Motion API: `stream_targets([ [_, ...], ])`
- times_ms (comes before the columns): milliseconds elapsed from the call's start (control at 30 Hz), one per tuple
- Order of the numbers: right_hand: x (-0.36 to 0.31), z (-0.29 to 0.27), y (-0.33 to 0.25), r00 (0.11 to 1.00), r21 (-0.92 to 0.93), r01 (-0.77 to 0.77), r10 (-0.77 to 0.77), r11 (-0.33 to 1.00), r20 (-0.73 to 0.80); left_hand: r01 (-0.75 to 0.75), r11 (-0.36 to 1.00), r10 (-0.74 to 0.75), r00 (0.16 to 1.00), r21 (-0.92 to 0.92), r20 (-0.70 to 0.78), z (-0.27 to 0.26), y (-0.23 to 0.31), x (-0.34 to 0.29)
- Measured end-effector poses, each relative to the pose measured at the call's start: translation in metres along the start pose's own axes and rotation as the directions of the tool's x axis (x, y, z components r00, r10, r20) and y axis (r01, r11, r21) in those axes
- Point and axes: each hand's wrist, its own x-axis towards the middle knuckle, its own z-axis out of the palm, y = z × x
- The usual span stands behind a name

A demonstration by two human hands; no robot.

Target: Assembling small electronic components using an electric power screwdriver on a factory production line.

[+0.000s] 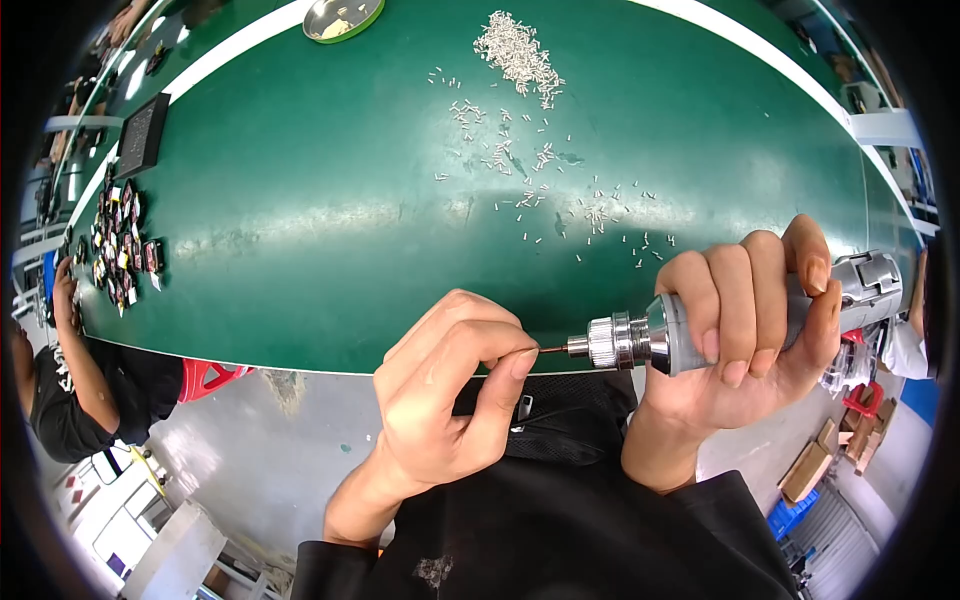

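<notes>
My right hand (745,310) is wrapped round a grey and silver electric screwdriver (690,332), held level above the near edge of the green table, its tip pointing left. The thin bit (556,349) sticks out of the chuck toward my left hand (455,385). Thumb and forefinger of that hand are pinched together at the bit's end. Whether a small screw sits between those fingertips is hidden. Beyond my hands, many small silver screws (596,214) lie scattered on the table, with a dense pile (515,50) farther back.
A round green-rimmed tin (342,18) stands at the far edge. Small black parts (122,245) are heaped at the left, beside a black tray (143,135). Another person (85,385) sits at the left end, one hand by the heap. Cardboard boxes (810,462) lie on the floor at right.
</notes>
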Motion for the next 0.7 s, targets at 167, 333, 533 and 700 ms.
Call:
stream_targets([
  [167,0.007,-0.003,0.009,0.999,0.054,-0.002,0.004,0.999,-0.039,0.098,0.995,-0.096,0.988,-0.01,0.121,-0.013,-0.005,0.009],
  [333,0.007,-0.003,0.015,0.998,-0.02,0.012,-0.013,1.0,-0.064,0.116,0.97,-0.079,0.981,0.212,-0.176,-0.078,-0.02,0.033],
  [533,-0.008,0.008,0.053,0.942,-0.095,-0.174,0.137,0.98,-0.307,0.263,0.745,-0.039,0.935,0.613,-0.354,-0.213,-0.065,0.098],
  [700,-0.027,0.022,0.082,0.903,-0.006,-0.313,0.296,0.95,-0.312,0.354,0.527,-0.031,0.917,0.773,-0.399,-0.343,-0.141,0.182],
])
